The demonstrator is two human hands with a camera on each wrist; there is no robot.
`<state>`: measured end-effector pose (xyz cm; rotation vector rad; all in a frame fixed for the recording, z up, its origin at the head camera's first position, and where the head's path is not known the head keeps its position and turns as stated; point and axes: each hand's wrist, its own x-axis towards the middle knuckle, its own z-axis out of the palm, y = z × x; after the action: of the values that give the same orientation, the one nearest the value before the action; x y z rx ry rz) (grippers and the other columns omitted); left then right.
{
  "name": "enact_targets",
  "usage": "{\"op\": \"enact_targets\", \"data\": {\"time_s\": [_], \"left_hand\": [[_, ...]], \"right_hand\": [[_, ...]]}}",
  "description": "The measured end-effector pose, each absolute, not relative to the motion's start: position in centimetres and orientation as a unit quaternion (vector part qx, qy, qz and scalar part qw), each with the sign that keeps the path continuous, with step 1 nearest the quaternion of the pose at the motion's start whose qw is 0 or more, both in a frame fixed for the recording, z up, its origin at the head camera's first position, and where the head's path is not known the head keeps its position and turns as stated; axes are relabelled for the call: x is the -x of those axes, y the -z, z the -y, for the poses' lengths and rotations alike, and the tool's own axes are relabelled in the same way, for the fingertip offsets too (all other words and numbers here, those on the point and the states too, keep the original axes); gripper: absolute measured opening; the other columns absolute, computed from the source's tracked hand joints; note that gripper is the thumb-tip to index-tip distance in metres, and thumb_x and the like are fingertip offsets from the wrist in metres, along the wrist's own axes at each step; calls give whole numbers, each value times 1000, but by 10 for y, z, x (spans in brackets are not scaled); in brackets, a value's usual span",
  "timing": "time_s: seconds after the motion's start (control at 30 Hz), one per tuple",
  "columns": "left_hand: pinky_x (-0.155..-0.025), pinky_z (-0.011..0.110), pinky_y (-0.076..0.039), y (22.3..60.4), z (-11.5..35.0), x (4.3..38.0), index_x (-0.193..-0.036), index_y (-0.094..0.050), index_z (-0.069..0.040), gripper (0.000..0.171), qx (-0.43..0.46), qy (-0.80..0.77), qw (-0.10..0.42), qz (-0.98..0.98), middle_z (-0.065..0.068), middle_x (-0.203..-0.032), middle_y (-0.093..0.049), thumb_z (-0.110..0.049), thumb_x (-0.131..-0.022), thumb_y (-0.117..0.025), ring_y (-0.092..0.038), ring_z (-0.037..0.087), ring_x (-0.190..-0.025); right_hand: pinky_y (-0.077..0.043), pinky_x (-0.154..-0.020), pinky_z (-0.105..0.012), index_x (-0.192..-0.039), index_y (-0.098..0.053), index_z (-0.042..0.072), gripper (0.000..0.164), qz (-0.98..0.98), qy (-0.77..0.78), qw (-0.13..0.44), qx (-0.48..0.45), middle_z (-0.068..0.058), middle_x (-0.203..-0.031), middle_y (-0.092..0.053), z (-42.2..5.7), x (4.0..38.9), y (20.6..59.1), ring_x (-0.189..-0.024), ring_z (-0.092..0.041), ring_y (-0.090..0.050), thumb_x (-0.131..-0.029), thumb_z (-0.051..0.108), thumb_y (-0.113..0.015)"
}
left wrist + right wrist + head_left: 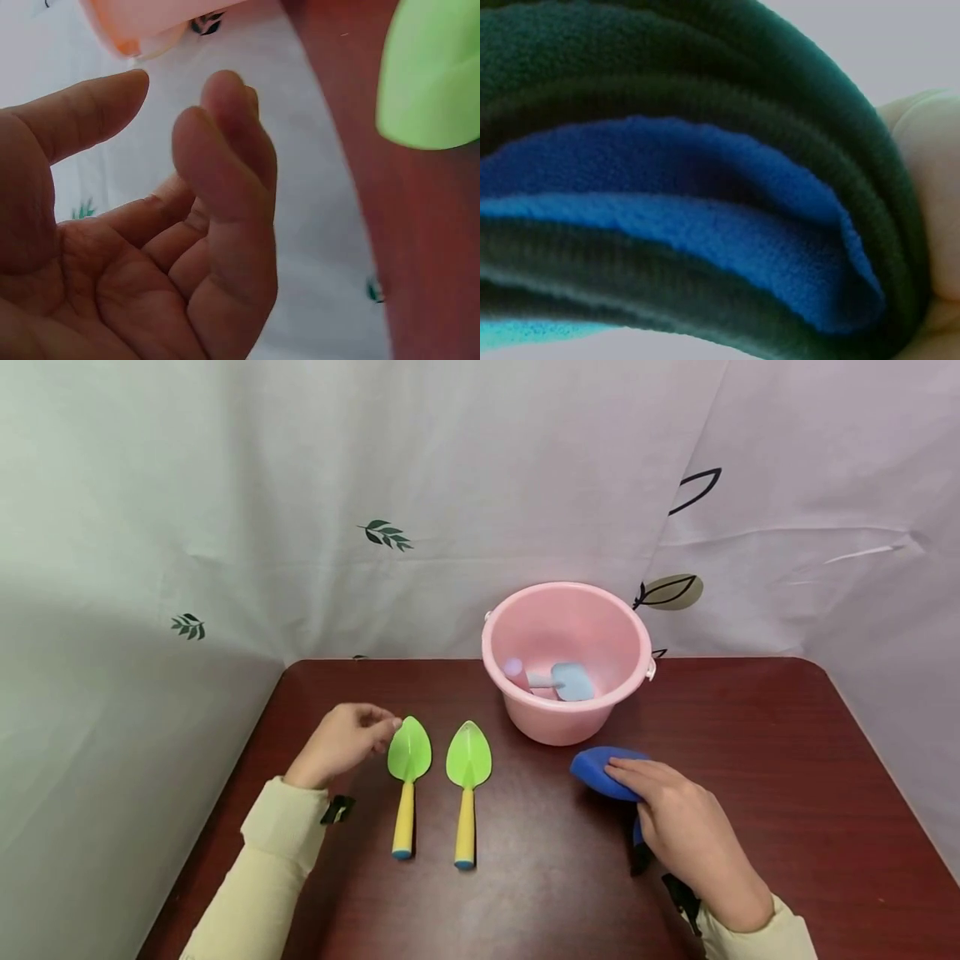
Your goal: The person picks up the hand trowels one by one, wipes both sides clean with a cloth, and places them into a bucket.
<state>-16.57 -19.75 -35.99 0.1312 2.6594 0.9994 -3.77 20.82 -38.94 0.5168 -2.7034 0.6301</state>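
Note:
Two toy trowels lie side by side, each with a green blade and a yellow handle: a left trowel [409,756] and a right trowel [468,762]. My left hand [343,743] hovers at the blade of the left trowel, thumb and fingers apart with nothing between them in the left wrist view. In my right hand [686,827] is a folded blue cloth [602,770], gripped low in front of the bucket. Up close in the right wrist view, the cloth [780,255] shows a fuzzy blue inside and dark edging. My palm hides part of it.
A pink bucket [558,725] stands at the back of the dark red table [540,893]. Inside it lies a pale blue scoop [572,682] beside a pinkish piece with a lilac end [513,667]. A pale curtain [450,460] with leaf prints hangs behind and at both sides.

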Motion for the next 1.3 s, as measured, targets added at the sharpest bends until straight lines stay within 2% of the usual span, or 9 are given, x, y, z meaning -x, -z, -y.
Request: {"op": "enact_targets", "data": {"time_s": [0.13, 0.43, 0.7, 1.07, 1.3], "left_hand": [[-68, 36, -51, 380, 201, 149, -114, -70, -2, 37, -28, -358, 161, -919, 11, -91, -71, -35, -98, -65, -66, 23, -78], [-60, 33, -49, 415, 198, 120, -95, -73, -6, 19, 7, -347, 172, -922, 4, -76, -68, -25, -92, -72, -63, 18, -67], [-59, 32, -48, 428, 199, 105, -99, -70, -4, 36, 33, -353, 184, -917, 4, -74, -66, -40, -95, -68, -62, 16, -65], [-61, 33, -47, 439, 193, 90, -96, -72, -5, 33, 52, -371, 181, -909, 1, -77, -65, -37, -97, -66, -61, 16, -65], [-57, 30, -44, 444, 188, 91, -86, -74, -8, 35, 74, -359, 165, -916, 0, -69, -64, -43, -90, -73, -59, 16, -61]], "right_hand": [[-57, -72, -47, -117, -75, 10, 48, 944, -219, 166, -182, -6, -122, -70, -210, 38, 390, -110, -29, -67, -75, -11, -64], [-57, -74, -48, -116, -76, 10, 48, 944, -218, 168, -181, -6, -122, -70, -210, 38, 391, -111, -30, -67, -75, -12, -64], [-57, -74, -49, -117, -75, 9, 47, 949, -217, 153, -172, -7, -124, -69, -209, 38, 391, -112, -31, -66, -76, -12, -64], [-57, -75, -49, -117, -75, 10, 47, 949, -213, 155, -175, -6, -124, -69, -209, 39, 391, -113, -31, -66, -76, -11, -64], [-57, -74, -48, -117, -75, 10, 50, 946, -215, 163, -181, -5, -124, -70, -207, 38, 391, -112, -30, -66, -74, -13, -66]]}}
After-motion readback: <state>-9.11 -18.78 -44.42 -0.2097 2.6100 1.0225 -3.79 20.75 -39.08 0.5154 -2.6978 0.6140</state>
